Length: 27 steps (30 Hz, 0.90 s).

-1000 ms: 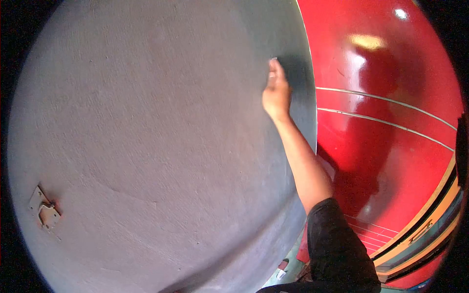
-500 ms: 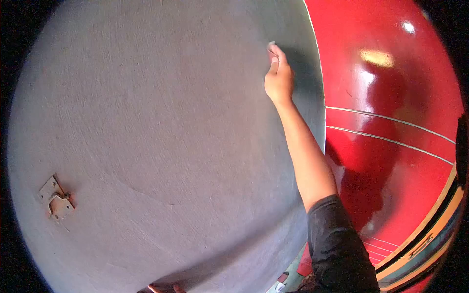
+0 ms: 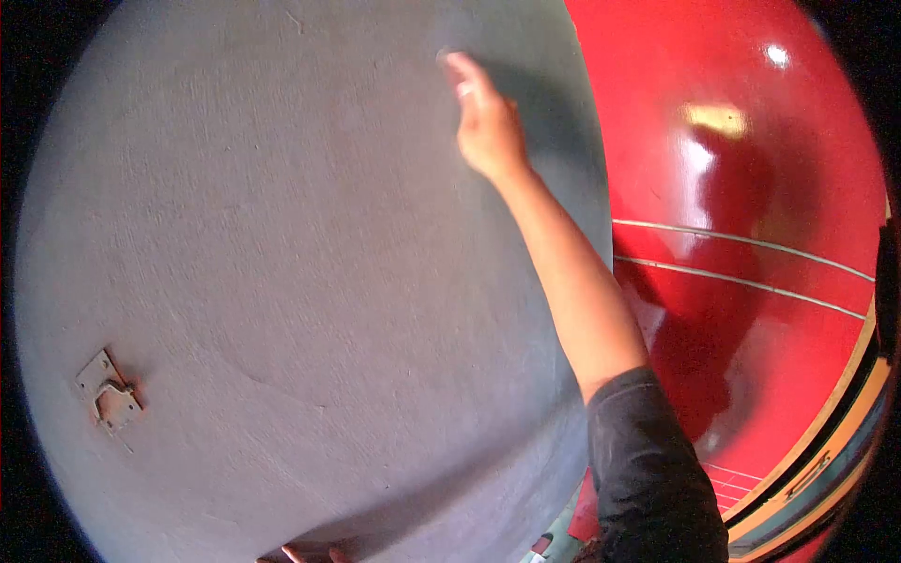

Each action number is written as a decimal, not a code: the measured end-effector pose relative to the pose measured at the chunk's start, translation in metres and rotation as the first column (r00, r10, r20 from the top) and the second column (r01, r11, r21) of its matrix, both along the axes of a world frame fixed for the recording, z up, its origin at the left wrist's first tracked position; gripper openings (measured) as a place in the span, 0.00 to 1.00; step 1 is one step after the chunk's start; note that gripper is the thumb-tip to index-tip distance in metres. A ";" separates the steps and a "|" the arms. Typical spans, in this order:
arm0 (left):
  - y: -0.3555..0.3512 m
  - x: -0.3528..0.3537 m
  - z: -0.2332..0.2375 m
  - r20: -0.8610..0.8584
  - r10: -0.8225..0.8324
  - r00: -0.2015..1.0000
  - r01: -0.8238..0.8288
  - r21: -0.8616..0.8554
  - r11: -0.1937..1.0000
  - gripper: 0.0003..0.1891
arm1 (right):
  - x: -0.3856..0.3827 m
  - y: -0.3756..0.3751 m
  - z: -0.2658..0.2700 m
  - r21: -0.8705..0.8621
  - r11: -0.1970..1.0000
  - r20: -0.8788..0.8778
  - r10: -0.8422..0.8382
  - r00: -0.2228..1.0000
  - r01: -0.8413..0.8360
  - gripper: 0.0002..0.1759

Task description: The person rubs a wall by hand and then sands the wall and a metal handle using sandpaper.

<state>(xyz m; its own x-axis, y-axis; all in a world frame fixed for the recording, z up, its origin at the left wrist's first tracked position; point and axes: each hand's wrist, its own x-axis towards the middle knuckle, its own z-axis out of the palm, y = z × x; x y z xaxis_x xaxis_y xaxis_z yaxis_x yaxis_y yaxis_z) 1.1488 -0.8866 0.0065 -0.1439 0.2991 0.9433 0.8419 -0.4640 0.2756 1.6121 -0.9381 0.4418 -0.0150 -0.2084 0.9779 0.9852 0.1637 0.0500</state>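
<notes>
My right hand (image 3: 488,127) is raised against the upper part of a large grey panel (image 3: 310,281), its arm reaching up from the lower right in a dark sleeve. The fingers are pinched together, and a small pale piece at their tips is too blurred to name. At the bottom edge of the view, only some fingertips of my left hand (image 3: 293,554) show, spread apart by the panel's lower part. The rest of that hand is out of view.
A rusty metal hasp plate (image 3: 110,389) sticks out from the panel at lower left. To the right, beyond the panel's edge, lies a glossy red surface (image 3: 751,357) with pale lines. An orange-yellow framed part (image 3: 826,460) stands at lower right.
My right hand has moved left and a little upward across the grey panel. My left fingertips stay at the bottom edge. The view has shifted slightly.
</notes>
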 end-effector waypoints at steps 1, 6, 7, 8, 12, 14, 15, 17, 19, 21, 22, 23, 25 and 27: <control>-0.001 -0.001 0.000 -0.001 0.003 1.000 -0.003 -0.011 1.000 0.40 | 0.013 -0.003 0.003 0.048 0.999 -0.118 -0.009 0.993 0.014 0.21; -0.004 -0.002 0.001 -0.016 0.000 1.000 0.000 -0.008 1.000 0.39 | 0.006 0.004 -0.066 0.046 0.996 -0.093 -0.069 0.993 0.073 0.23; -0.004 -0.004 0.000 -0.023 0.005 1.000 -0.004 0.010 1.000 0.39 | 0.003 0.006 -0.091 0.077 0.977 -0.054 -0.194 0.979 0.198 0.26; -0.001 -0.005 -0.001 -0.038 0.007 0.999 -0.006 0.023 1.000 0.39 | 0.006 0.003 -0.118 0.036 0.992 -0.103 -0.114 0.988 0.118 0.29; -0.005 -0.006 0.001 -0.036 -0.050 0.998 0.051 0.017 0.999 0.41 | 0.011 -0.007 -0.266 0.101 0.993 -0.538 0.001 0.843 0.063 0.26; 0.001 -0.013 -0.019 -0.093 0.037 0.995 -0.039 -0.015 0.999 0.38 | 0.003 -0.002 -0.357 -0.005 0.996 -0.704 -0.070 0.707 0.094 0.38; 0.003 -0.014 -0.021 -0.079 0.027 0.996 -0.027 -0.006 1.000 0.38 | -0.014 -0.004 -0.392 -0.011 0.998 -0.791 -0.044 0.610 0.058 0.32; 0.002 -0.016 -0.021 -0.075 0.011 0.997 -0.011 0.002 1.000 0.39 | -0.018 -0.002 -0.467 -0.048 0.993 -0.905 -0.087 0.417 0.105 0.27; -0.002 -0.021 -0.019 -0.103 -0.015 0.995 0.016 0.002 1.000 0.38 | -0.007 0.010 -0.543 -0.066 0.986 -0.965 -0.102 0.241 0.151 0.28; -0.003 -0.023 -0.017 -0.146 -0.029 0.989 0.031 0.013 0.999 0.37 | -0.016 0.027 -0.492 0.090 0.989 -0.897 0.029 0.440 0.117 0.33; -0.004 -0.027 -0.018 -0.181 -0.033 0.983 0.036 0.013 0.999 0.37 | -0.024 0.029 -0.453 0.140 0.987 -0.838 0.076 0.541 0.078 0.36; -0.003 -0.030 -0.019 -0.215 -0.038 0.976 0.042 0.012 0.999 0.36 | -0.037 0.025 -0.412 0.156 0.987 -0.799 0.100 0.593 0.043 0.39; -0.006 -0.028 -0.017 -0.197 -0.049 0.979 0.050 -0.003 0.999 0.36 | -0.054 0.011 -0.371 0.111 0.992 -0.749 0.041 0.662 0.064 0.39; -0.006 -0.031 -0.021 -0.226 -0.031 0.974 0.029 -0.013 0.999 0.36 | -0.049 0.013 -0.376 0.126 0.986 -0.604 -0.014 0.797 0.113 0.39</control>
<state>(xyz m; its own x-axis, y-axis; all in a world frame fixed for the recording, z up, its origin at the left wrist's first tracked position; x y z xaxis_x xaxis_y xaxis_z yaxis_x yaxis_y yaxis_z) 1.1181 -0.8927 -0.0140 0.0822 0.3091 0.9475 0.8685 -0.4886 0.0840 1.5631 -0.9251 0.0653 0.5448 -0.3705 0.7523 0.8333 0.1388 -0.5351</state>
